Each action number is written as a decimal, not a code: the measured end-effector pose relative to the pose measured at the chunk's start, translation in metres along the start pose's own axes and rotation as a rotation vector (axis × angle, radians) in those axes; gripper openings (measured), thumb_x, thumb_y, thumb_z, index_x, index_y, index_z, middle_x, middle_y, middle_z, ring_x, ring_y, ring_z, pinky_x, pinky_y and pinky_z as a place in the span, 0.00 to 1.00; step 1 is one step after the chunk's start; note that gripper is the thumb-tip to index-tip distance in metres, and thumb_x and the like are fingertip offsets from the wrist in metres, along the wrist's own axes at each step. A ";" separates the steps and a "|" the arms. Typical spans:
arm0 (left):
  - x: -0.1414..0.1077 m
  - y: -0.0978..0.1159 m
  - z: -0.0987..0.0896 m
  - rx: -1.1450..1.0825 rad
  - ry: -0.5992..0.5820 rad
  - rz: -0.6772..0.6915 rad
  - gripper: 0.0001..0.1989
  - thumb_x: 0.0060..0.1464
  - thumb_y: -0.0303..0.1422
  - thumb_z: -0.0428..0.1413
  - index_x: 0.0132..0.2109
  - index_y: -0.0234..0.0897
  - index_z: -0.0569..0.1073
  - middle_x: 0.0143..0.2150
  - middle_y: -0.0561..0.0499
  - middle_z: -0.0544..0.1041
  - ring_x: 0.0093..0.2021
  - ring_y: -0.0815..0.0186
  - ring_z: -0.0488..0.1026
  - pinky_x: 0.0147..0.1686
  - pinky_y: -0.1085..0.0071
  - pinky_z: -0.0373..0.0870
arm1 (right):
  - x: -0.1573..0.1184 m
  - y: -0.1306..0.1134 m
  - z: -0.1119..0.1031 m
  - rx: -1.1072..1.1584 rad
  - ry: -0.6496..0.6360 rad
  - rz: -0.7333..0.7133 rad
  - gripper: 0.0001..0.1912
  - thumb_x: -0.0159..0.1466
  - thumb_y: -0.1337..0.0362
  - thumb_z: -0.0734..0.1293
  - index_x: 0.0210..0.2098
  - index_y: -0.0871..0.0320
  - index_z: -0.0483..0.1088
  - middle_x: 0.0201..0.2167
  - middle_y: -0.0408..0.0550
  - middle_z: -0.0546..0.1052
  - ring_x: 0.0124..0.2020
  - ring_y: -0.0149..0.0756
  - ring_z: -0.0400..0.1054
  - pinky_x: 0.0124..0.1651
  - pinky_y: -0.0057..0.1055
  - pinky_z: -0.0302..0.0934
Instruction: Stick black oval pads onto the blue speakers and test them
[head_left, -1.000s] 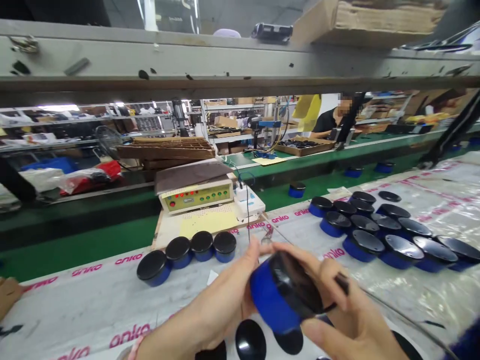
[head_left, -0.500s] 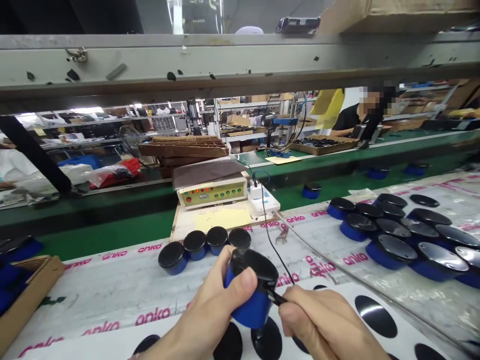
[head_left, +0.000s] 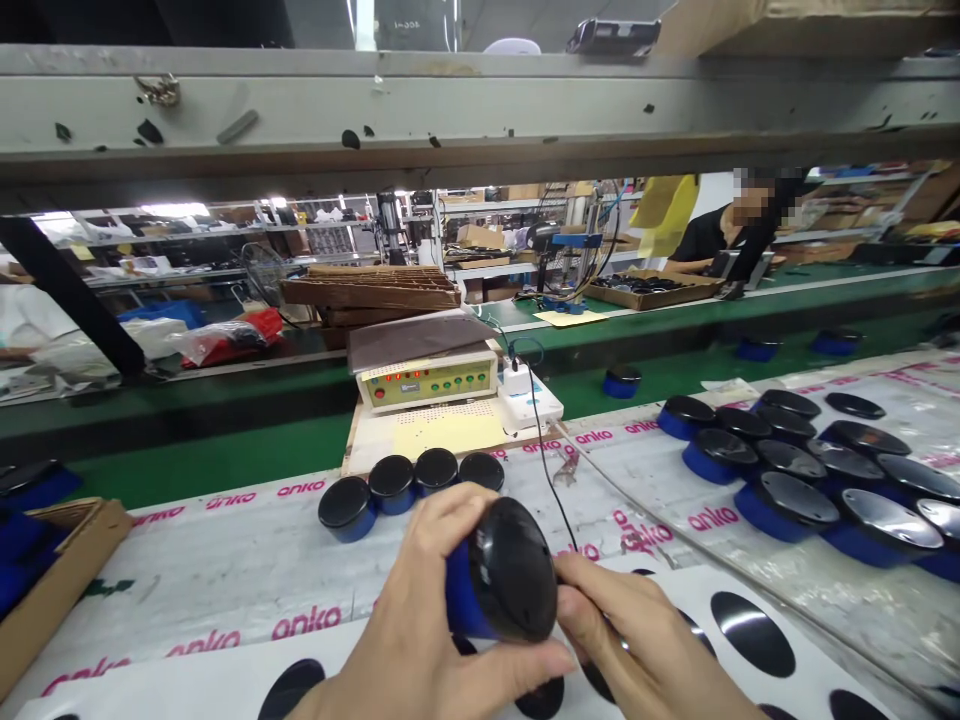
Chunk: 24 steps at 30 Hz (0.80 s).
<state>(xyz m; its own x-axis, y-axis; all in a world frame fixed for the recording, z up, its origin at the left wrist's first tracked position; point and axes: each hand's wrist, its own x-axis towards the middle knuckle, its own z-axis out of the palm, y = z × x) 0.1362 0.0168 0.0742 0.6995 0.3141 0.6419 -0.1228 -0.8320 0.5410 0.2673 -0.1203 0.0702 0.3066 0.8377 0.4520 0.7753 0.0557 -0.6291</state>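
My left hand (head_left: 420,610) is closed around a round blue case with a glossy black top (head_left: 517,570), thumb below and fingers over its upper edge. The case is tilted so that its black face points right and toward me. Close to its right side, my right hand (head_left: 637,635) is closed on a thin black cable (head_left: 553,480) that runs down from a white plug. A small metal glint shows between the right fingers; the cable's end is mostly hidden. Under both hands lies a white sheet with black discs (head_left: 752,633).
Several similar cases (head_left: 346,508) stand in a row behind my left hand, and a larger group (head_left: 786,505) stands at right. A control box with lit red lights (head_left: 427,380) sits behind. A cardboard box (head_left: 82,570) holds blue pieces at left. A person (head_left: 709,235) sits across the green belt.
My left hand has turned the case so its black top faces more toward me. The black connector that met its side is now away from it, in my right hand.
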 end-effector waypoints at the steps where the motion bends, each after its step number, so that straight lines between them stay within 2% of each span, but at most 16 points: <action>1: 0.002 0.000 -0.001 0.121 0.009 0.138 0.32 0.54 0.45 0.58 0.60 0.39 0.56 0.55 0.43 0.62 0.56 0.56 0.63 0.54 0.63 0.63 | 0.002 0.003 0.002 0.047 -0.027 -0.013 0.11 0.69 0.66 0.54 0.36 0.52 0.66 0.25 0.39 0.75 0.25 0.30 0.71 0.29 0.20 0.65; 3: 0.005 0.003 -0.002 0.284 0.033 0.345 0.24 0.58 0.39 0.55 0.57 0.32 0.61 0.54 0.41 0.62 0.59 0.56 0.59 0.58 0.63 0.60 | 0.003 0.009 0.005 0.102 -0.069 -0.046 0.11 0.68 0.67 0.54 0.37 0.52 0.66 0.28 0.42 0.76 0.29 0.32 0.73 0.32 0.21 0.67; 5: 0.008 0.007 -0.002 0.322 0.068 0.480 0.13 0.61 0.31 0.52 0.50 0.30 0.64 0.54 0.41 0.63 0.59 0.57 0.59 0.59 0.63 0.60 | 0.002 0.012 0.008 0.104 -0.061 -0.060 0.12 0.67 0.68 0.53 0.36 0.52 0.67 0.30 0.44 0.76 0.32 0.35 0.73 0.36 0.25 0.69; 8: 0.008 0.011 -0.001 0.301 0.072 0.555 0.02 0.61 0.24 0.50 0.41 0.34 0.64 0.54 0.41 0.64 0.61 0.58 0.59 0.59 0.64 0.63 | -0.001 0.014 0.010 0.098 -0.048 -0.068 0.12 0.66 0.69 0.54 0.37 0.52 0.67 0.32 0.46 0.76 0.33 0.37 0.73 0.37 0.27 0.70; 11: 0.006 0.011 -0.002 0.315 0.024 0.533 0.04 0.61 0.24 0.50 0.37 0.35 0.63 0.55 0.40 0.65 0.62 0.59 0.58 0.60 0.64 0.61 | -0.005 0.015 0.011 0.092 -0.041 -0.084 0.11 0.65 0.69 0.55 0.37 0.51 0.67 0.31 0.46 0.76 0.33 0.37 0.73 0.37 0.28 0.70; 13: 0.006 0.011 -0.003 0.293 -0.001 0.502 0.01 0.61 0.26 0.50 0.40 0.34 0.64 0.54 0.38 0.66 0.61 0.59 0.59 0.60 0.63 0.61 | -0.006 0.017 0.012 0.086 -0.030 -0.100 0.12 0.65 0.69 0.54 0.37 0.51 0.67 0.31 0.46 0.76 0.32 0.37 0.73 0.37 0.28 0.70; 16: 0.007 0.011 -0.004 0.248 -0.034 0.440 0.07 0.61 0.28 0.51 0.46 0.32 0.64 0.52 0.39 0.68 0.59 0.58 0.61 0.57 0.61 0.65 | -0.008 0.021 0.014 0.080 -0.018 -0.121 0.12 0.65 0.70 0.54 0.37 0.52 0.67 0.30 0.45 0.75 0.32 0.35 0.73 0.35 0.27 0.70; 20: 0.006 0.014 -0.001 0.237 -0.040 0.369 0.08 0.60 0.27 0.52 0.46 0.32 0.65 0.51 0.40 0.69 0.57 0.55 0.62 0.52 0.59 0.68 | -0.011 0.022 0.015 0.051 0.033 -0.132 0.13 0.64 0.73 0.53 0.34 0.54 0.66 0.28 0.44 0.74 0.28 0.31 0.71 0.32 0.22 0.67; 24: 0.002 0.012 0.003 0.252 -0.075 0.310 0.09 0.58 0.28 0.54 0.46 0.36 0.63 0.49 0.41 0.68 0.54 0.53 0.62 0.50 0.57 0.69 | -0.010 0.016 0.011 0.011 0.038 -0.120 0.15 0.64 0.74 0.52 0.34 0.55 0.67 0.29 0.44 0.74 0.30 0.30 0.71 0.36 0.20 0.66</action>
<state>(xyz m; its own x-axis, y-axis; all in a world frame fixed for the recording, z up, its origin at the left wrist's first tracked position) 0.1386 0.0059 0.0808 0.7072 0.0045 0.7070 -0.1661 -0.9709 0.1723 0.2705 -0.1220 0.0486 0.2328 0.8036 0.5478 0.8017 0.1603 -0.5758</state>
